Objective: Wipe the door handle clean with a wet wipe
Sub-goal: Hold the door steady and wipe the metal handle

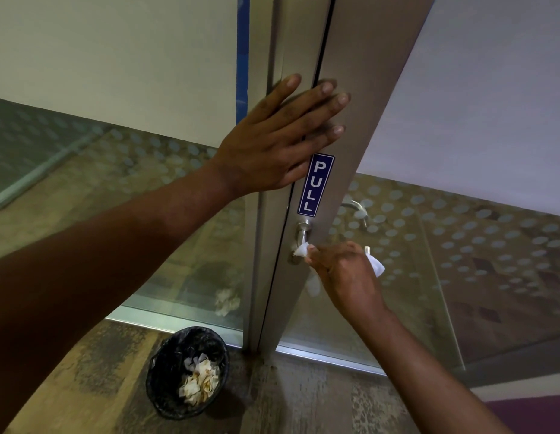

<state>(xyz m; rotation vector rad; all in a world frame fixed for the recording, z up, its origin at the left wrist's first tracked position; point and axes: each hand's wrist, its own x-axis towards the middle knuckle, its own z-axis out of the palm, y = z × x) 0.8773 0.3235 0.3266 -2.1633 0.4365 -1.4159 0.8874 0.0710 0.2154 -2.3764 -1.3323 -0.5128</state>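
**Presently: wipe on lever, door braced**

Far left, low: round black-lined waste bin (187, 372) on the mottled wood-look floor (84, 380), holding crumpled whitish and yellowed tissues. Not involved yet.

Left hand (272, 142): flat, fingers spread apart, palm pressed across the seam between the brushed grey metal door frame (263, 261) and the door stile. Gripping nothing; judged to be steadying the door against the rubbing.

Centre: blue rectangular "PULL" sticker (316, 184), glossy, set vertically on the stile. Directly below it, the satin silver metal door handle (303, 234), a round-section lever on a small rose. Rigid, smooth, likely slippery when wet; fixed in place, so it takes firm pressure.

Right hand (344, 270): fingers closed around the thin white wet wipe (302, 250), pinching it against the lower part of the lever. Wipe is soft, limp, bunched; loose ends hang below and trail behind the knuckles. Best held wadded under the fingertips, wrapped round the bar.

Right: frosted, dot-patterned glass door panel (460, 245); a second lever shows faintly through it.
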